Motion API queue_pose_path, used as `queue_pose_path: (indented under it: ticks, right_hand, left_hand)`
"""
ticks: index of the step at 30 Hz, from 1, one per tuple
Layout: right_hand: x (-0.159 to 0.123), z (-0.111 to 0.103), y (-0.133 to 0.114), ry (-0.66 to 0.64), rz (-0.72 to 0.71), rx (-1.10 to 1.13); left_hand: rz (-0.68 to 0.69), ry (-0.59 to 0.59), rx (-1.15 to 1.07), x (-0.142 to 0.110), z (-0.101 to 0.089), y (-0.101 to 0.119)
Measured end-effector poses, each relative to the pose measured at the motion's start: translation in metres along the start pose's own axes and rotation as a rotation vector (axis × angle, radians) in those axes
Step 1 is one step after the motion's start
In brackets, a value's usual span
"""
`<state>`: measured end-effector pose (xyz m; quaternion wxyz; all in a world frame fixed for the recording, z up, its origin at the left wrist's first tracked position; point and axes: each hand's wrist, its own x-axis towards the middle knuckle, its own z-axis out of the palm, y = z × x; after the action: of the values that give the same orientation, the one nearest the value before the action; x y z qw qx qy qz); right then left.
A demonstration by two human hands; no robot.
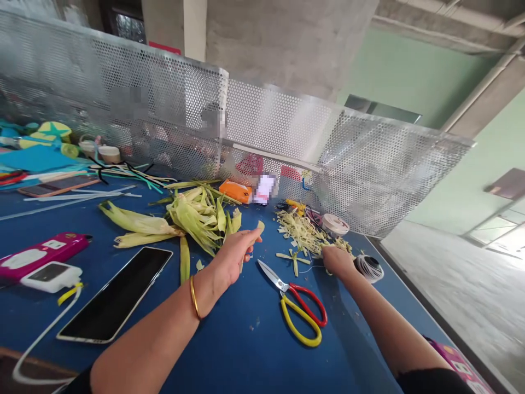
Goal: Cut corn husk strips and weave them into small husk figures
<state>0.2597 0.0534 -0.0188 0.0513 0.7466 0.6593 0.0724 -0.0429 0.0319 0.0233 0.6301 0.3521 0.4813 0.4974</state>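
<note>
Blue tabletop [241,350]: left hand [233,257] pinching a husk piece [261,225]; right hand [338,261] beside husk shreds [301,231], can't tell its grip

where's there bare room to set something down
Bare blue tabletop lies between the left forearm and the scissors, and between the scissors and the right forearm. Around the right hand it is crowded with shredded husks and a thread spool.

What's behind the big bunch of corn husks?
Behind the husks, an orange packet shows toward the right, with the perforated metal screen farther back. Anything directly behind their thickest part is hidden.
</note>
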Motion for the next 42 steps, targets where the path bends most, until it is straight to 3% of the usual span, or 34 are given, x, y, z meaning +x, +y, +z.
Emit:
queue_pose_path:
  ticks: [6,9,13,15,17,19,23,25,27,31,38,40,42]
  right_hand:
    - [0.023,-0.032,0.017,0.059,-0.010,0.176]
    - [0.042,-0.052,0.017,0.182,0.104,0.242]
    - [0.039,-0.065,-0.009,0.385,0.200,0.257]
    - [0.022,-0.066,-0.032,0.559,0.113,0.346]
    - [-0.003,-0.064,-0.059,0.623,0.001,0.491]
    - [-0.030,-0.060,-0.088,0.541,-0.124,0.713]
    - [-0.072,-0.051,-0.140,0.072,-0.318,1.254]
    - [-0.083,-0.048,-0.157,-0.137,-0.346,1.483]
    - [-0.089,-0.045,-0.165,-0.217,-0.300,1.637]
    - [-0.090,-0.040,-0.158,-0.112,-0.136,1.716]
    - [-0.086,-0.028,-0.123,0.187,0.008,1.532]
    - [-0.086,-0.026,-0.115,0.195,-0.018,1.439]
    - [-0.086,-0.027,-0.109,0.171,-0.085,1.343]
  left_hand:
    - [0.032,-0.063,0.129,-0.005,0.005,-0.013]
    - [-0.035,-0.066,0.045,0.001,0.005,-0.017]
    - [-0.044,-0.043,-0.059,0.008,0.004,-0.021]
    - [-0.004,-0.020,-0.070,0.008,0.004,-0.021]
    - [0.046,0.003,-0.065,0.006,0.006,-0.020]
    - [0.107,0.025,-0.059,0.003,0.009,-0.021]
    - [0.196,0.029,-0.085,-0.004,0.013,-0.024]
    - [0.179,0.023,-0.112,-0.005,0.014,-0.025]
    - [0.130,0.027,-0.137,-0.005,0.013,-0.024]
    - [0.116,0.068,-0.193,-0.003,0.012,-0.021]
    - [0.064,0.113,-0.142,0.000,0.011,-0.024]
    - [0.182,0.161,-0.019,0.002,0.010,-0.025]
    - [0.435,0.157,0.199,0.004,0.008,-0.024]
